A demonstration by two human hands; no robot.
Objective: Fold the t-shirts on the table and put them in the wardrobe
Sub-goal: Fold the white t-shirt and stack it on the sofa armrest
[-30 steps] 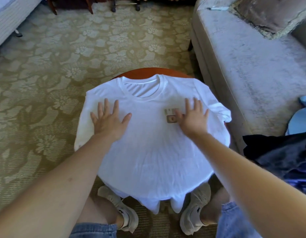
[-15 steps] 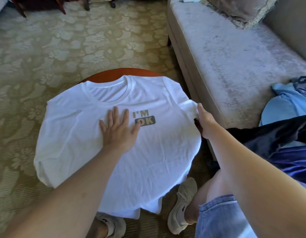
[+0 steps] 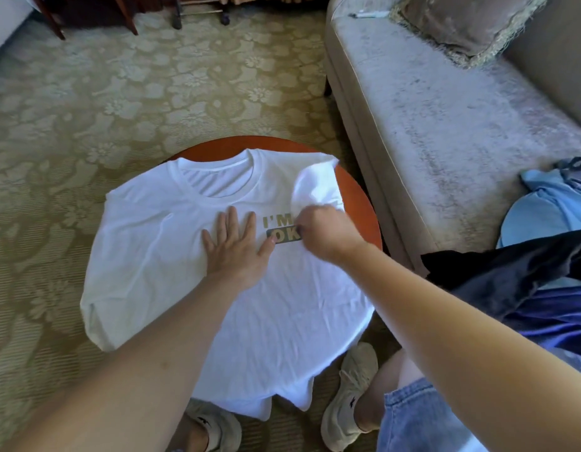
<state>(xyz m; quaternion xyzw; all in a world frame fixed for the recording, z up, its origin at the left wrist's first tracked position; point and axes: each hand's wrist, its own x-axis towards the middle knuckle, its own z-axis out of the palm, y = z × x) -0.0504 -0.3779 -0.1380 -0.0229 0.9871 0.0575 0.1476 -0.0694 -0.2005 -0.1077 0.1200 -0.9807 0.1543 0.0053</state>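
**A:** What are the hands doing?

**B:** The right hand (image 3: 326,234) pinches the right sleeve (image 3: 317,187) of the white t-shirt (image 3: 145,249), which lies folded in over the chest. The left hand (image 3: 233,249) lies flat with fingers spread, pinning the middle.

**A:** And the shirt?

**B:** It's spread face up on the round table (image 3: 367,207), hem hanging off the near edge. It looks light, limp and likely to slide, so grip seams and edges.
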